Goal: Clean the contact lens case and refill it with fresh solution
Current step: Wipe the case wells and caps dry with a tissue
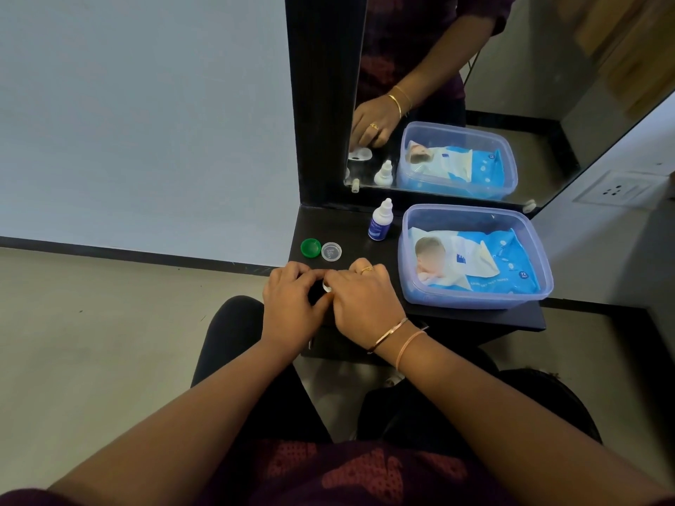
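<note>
— So where is the contact lens case?

— Between both hands, at the front left edge of the small dark shelf (475, 317). Only a sliver of the small white-and-clear plastic contact lens case (327, 286) shows in the gap between the thumbs; the rest is covered.

— How are the fingers?

— The left hand (292, 304) curls its fingers and thumb around the case from the left. The right hand (365, 297) does the same from the right, fingers bent down and closed on it. The right hand wears a gold ring (367, 269), and two thin bangles (396, 337) sit on that wrist.

— And the lids?

— Just behind the hands, nearer the left edge, a round green ribbed screw cap (311, 247) and a round clear plastic screw cap (331, 251) lie side by side, touching or nearly so, both off the case.

— The solution?

— A small white dropper bottle with a dark blue label (380, 222) stands upright behind the caps, toward the back of the shelf, its tip closed, apart from both hands.

— Anything else?

— To the right, filling most of that side, a translucent bluish plastic tub (540, 257) holds a blue pack of wet wipes (489, 264). A wall mirror (511, 85) along the back edge reflects the bottle, the tub and one hand.
</note>
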